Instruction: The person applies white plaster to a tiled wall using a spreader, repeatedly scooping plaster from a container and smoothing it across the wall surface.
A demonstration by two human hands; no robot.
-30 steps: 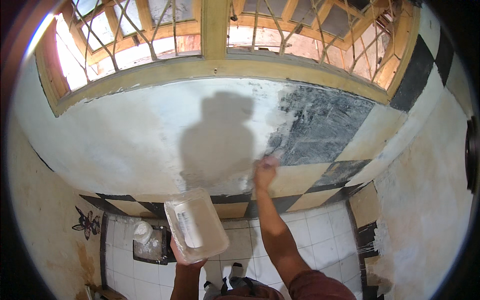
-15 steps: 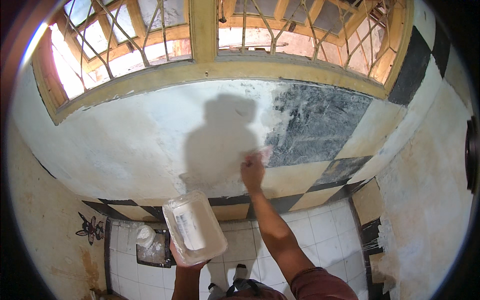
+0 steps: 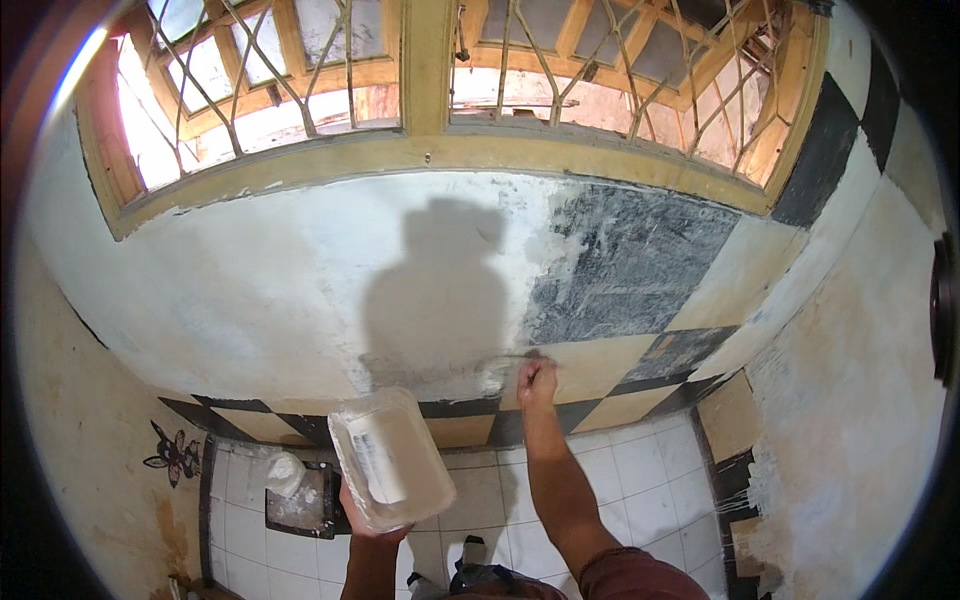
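Note:
My left hand [image 3: 355,505] grips a pale rectangular plastic tray [image 3: 433,470] from beneath and its left side; white material lies inside. My right hand [image 3: 537,380] is closed on a thin scraper [image 3: 522,356], whose blade is hard to make out, at the lower part of the wall [image 3: 250,290]. This wall has a patchy white coating on the left and middle, with my shadow on it. To the right of the coating are a large scuffed dark grey square [image 3: 620,265] and cream and black painted squares [image 3: 590,365].
A barred wooden window [image 3: 428,150] spans the wall's top. A dark square board [image 3: 310,515] on the white tiled floor [image 3: 650,495] bears a white container [image 3: 285,470] at lower left. Side walls [image 3: 820,380] close in on both sides; a dark object [image 3: 940,305] is at the right edge.
My right hand with the scraper swung up and left, then down and right to lower on the wall. My left hand and the tray stay about where they were.

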